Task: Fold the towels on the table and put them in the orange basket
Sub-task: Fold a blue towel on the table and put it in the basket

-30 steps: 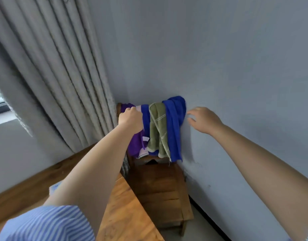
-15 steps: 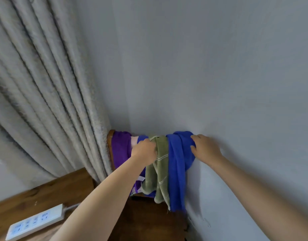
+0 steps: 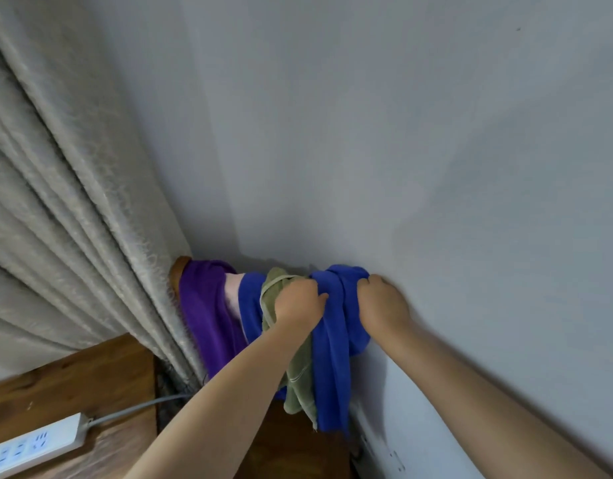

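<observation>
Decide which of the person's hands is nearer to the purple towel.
Left. The left hand grips cloth just right of the purple towel; the right hand holds the blue towel farther right, by the wall.

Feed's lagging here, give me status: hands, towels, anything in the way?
Left hand grips green towel; right hand grips blue towel. Towels draped over chair back, unfolded. Basket not in view. Wall tight on the right.

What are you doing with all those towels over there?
A person is gathering towels draped over the back of a wooden chair in the corner. The left hand grips the olive-green towel and the right hand grips the bright blue towel beside the grey wall. A purple towel hangs untouched next to the beige curtain. Nothing is folded yet, and no basket shows.
</observation>
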### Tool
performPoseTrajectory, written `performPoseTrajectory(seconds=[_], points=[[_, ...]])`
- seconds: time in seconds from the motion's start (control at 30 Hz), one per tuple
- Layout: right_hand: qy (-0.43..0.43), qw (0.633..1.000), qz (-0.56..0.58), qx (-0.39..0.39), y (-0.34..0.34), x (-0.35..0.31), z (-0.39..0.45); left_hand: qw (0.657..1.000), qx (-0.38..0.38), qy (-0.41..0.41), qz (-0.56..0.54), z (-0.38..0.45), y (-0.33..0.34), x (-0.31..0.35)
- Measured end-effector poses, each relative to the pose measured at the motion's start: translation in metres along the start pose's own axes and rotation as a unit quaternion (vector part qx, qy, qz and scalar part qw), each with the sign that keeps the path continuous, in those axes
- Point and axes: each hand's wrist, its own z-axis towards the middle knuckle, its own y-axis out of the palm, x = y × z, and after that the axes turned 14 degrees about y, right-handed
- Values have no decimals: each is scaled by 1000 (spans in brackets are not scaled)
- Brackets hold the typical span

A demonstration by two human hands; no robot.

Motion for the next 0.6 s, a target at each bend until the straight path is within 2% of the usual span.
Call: performPoseTrajectory(seconds=[0.27,0.37,0.47,0.6], points=[[26,999,30,14,-6,-5,-4,989,34,-19,-140,-1,1,-13],[45,995,77,55,-14,-3,-11,977,55,-25,-206,-3,-9,-18],[58,983,123,128,-33,-3,-19,954,96,-11,-282,-4,-29,-17],[38,960,184,209,-73,-8,-37,922,152,56,-351,-4,-72,1]])
